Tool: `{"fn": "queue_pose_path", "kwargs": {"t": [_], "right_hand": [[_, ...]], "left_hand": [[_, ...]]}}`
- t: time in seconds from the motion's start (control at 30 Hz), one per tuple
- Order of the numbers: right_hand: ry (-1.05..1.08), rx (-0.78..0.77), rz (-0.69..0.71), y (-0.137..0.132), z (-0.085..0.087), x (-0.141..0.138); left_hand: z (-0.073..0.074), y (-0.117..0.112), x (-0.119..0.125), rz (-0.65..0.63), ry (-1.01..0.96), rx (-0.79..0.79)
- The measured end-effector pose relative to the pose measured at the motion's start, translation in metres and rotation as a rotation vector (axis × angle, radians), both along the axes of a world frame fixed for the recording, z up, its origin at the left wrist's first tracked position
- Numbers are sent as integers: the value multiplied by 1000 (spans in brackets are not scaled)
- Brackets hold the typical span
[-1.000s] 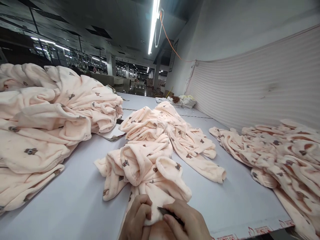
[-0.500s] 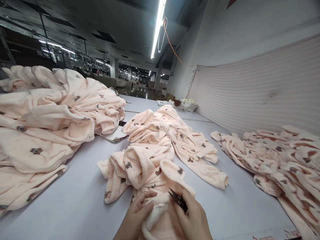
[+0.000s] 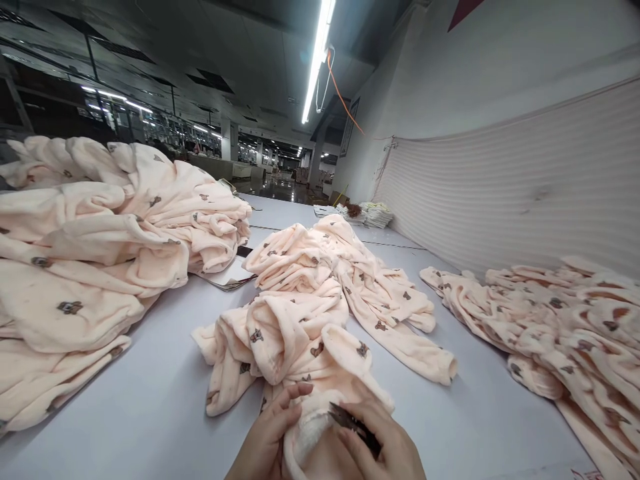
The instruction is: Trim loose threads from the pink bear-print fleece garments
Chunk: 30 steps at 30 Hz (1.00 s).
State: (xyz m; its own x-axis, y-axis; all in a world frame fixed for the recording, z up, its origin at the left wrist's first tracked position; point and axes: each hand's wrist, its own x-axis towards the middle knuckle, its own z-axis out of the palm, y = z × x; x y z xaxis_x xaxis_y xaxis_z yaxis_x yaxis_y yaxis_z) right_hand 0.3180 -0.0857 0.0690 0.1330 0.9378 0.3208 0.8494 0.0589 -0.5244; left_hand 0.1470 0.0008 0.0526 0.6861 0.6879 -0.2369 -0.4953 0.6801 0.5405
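Note:
A pale pink fleece garment with small brown bear prints lies bunched on the table in front of me, one sleeve stretched to the right. At its near end, my left hand grips the fleece edge between thumb and fingers. My right hand is closed around dark thread snips. Their tips point left and rest at the whitish inner edge of the cloth, close to my left fingers. Whether a thread lies between the blades is too small to tell.
Similar fleece garments form a large heap on the left and another pile on the right. Papers stick out beside the left heap. Stacked cloth pieces sit at the far end of the white table. A striped sheet hangs along the right.
My right hand has turned and brought the snips left and down, onto the cloth edge near my left fingers. My left hand stays nearly in place on the garment.

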Motion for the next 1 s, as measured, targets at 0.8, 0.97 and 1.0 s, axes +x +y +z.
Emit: {"fn": "queue_pose_path", "kwargs": {"t": [0.8,0.97,1.0], "right_hand": [[-423,131,-127,-10,12,3],[-338,146,-294,-11,10,15],[-294,153,-314,-12,8,17]], "left_hand": [[6,3,26,-118,51,119],[22,12,35,-176,128,223],[23,14,36,-186,136,235]]}}
